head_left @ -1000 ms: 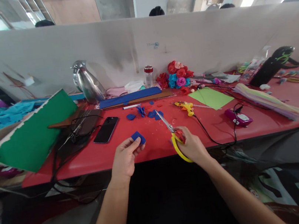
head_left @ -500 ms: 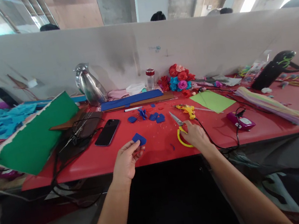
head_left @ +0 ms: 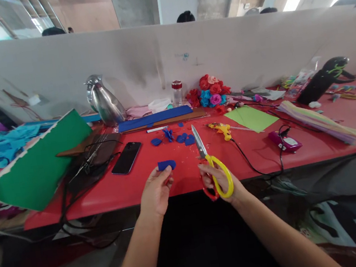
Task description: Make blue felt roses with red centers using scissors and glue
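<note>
Between the thumb and fingers of my left hand (head_left: 157, 187) is a small blue piece (head_left: 166, 165) with one rounded end. My right hand (head_left: 220, 180) has its fingers around the handles of the scissors (head_left: 201, 145), one yellow and one red, with the blades pointing up and away from me. The blades look closed or nearly so and do not touch the blue piece. Beyond my hands, several cut blue pieces (head_left: 189, 140) and a blue curled shape (head_left: 168, 135) lie on the red table (head_left: 160, 190).
A phone (head_left: 126, 157) lies at the left, near a green board (head_left: 45, 166) and a metal jug (head_left: 105, 102). A yellow glue gun (head_left: 223, 131) with a cord, a green sheet (head_left: 252, 118) and a purple box (head_left: 284, 142) lie right. Paper flowers (head_left: 214, 90) stand behind.
My right hand has lifted the scissors from the table and moved left, nearer my left hand. The blue piece has turned in my left fingers. The view has shifted slightly.
</note>
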A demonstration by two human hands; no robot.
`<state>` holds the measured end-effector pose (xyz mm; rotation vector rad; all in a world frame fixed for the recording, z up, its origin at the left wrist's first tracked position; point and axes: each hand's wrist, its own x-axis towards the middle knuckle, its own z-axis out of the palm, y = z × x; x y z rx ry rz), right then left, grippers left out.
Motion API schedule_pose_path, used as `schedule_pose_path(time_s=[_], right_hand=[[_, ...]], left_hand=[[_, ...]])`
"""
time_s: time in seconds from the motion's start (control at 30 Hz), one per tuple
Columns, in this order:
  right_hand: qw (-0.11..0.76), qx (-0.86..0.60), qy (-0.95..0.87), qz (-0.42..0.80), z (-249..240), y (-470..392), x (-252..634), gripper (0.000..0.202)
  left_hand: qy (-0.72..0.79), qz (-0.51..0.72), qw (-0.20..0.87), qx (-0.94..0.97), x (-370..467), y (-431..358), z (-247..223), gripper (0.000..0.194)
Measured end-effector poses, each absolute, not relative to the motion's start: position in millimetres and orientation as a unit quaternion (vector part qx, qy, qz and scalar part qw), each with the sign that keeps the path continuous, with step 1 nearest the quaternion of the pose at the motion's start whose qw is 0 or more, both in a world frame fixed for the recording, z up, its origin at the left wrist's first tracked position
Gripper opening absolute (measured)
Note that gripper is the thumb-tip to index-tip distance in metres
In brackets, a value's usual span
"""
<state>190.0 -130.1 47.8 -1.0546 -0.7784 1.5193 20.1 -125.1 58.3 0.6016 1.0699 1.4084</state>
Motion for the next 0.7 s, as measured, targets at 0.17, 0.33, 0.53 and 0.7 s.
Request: schedule_pose_path(time_s=[0.17,0.33,0.53,0.7], right_hand=[[0.528,-0.402,-0.324,0.674,60.5,-140.6,174.1,0.043],[0.498,-0.373,-0.37,0.69,63.0,-148.6,170.7,0.033],[0.56,-0.38,-0.387,0.627,60.8,-153.2,166.8,0.04],[0.623,-0.404,-0.388,0.545,55.2,-151.5,163.2,0.046]], left_hand=[[0.453,0.611,0.336,0.556,15.5,-142.7,70.9,0.006],[0.422,0.545,0.269,0.673,11.5,-148.7,72.8,0.013],[0.456,0.611,0.405,0.505,24.3,-145.3,65.2,0.025],[0.434,0.522,0.652,0.338,37.1,-153.0,65.2,0.035]])
